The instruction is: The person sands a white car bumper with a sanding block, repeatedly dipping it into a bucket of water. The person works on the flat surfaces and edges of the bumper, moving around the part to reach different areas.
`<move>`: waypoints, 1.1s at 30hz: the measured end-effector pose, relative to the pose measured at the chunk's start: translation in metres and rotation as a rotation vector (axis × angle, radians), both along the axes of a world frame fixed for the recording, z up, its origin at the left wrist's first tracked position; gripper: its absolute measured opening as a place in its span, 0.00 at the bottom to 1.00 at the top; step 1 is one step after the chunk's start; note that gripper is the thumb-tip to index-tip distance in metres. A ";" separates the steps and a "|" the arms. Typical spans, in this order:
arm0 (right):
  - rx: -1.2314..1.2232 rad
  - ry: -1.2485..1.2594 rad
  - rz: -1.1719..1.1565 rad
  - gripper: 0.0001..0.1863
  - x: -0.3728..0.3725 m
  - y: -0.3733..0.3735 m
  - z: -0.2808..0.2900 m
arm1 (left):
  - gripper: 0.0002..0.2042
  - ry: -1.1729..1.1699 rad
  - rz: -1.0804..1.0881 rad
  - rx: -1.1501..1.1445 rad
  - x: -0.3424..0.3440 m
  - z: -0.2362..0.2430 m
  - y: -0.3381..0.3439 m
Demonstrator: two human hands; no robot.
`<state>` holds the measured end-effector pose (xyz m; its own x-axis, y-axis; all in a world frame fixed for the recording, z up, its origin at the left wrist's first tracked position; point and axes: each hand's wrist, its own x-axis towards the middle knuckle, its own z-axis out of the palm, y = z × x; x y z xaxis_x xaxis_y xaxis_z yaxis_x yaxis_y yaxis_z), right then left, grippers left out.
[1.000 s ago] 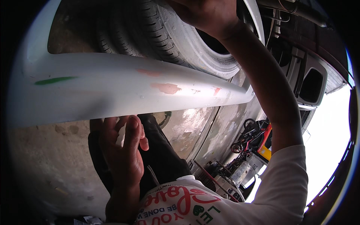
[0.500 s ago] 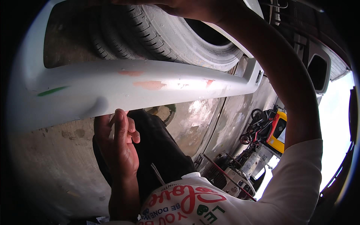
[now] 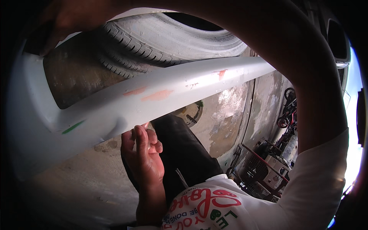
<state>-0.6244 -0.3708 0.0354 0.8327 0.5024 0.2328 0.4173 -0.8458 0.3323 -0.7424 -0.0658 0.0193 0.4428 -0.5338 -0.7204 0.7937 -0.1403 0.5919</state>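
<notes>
While your left hand [image 3: 147,155] sits just below the white panel [image 3: 184,90] with its fingertips at the lower edge, your right hand [image 3: 74,17] is at the upper left of the frame, above the panel's left side piece. The panel takes up the left and middle; its long bar slants from the lower left up toward the right, where your right forearm [image 3: 310,76] hides its far end. From your left grip that bar lies directly above; from your right grip it lies below, past the opening where the tyre [image 3: 130,38] shows. Your left hand is the nearer one to the pink patches [image 3: 157,95], and the green mark [image 3: 73,127] lies to its left. Your left fingers are loosely curled, thumb up; I cannot tell whether they pinch the edge or only prop it. Your right fingers bend around something dark [image 3: 36,42], too dim to name, and I cannot tell how firmly they grasp.
</notes>
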 end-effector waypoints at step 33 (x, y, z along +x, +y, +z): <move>3.027 -0.807 -1.568 0.34 -0.325 0.399 -0.117 | 0.31 -0.467 -0.843 -0.219 -0.094 -0.136 0.074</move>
<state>-0.9494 0.0279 -0.0815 -0.0039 -0.4893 -0.8721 0.4509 0.7776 -0.4383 -0.8360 0.0083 -0.1168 0.0713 -0.9058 -0.4178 0.1640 -0.4025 0.9006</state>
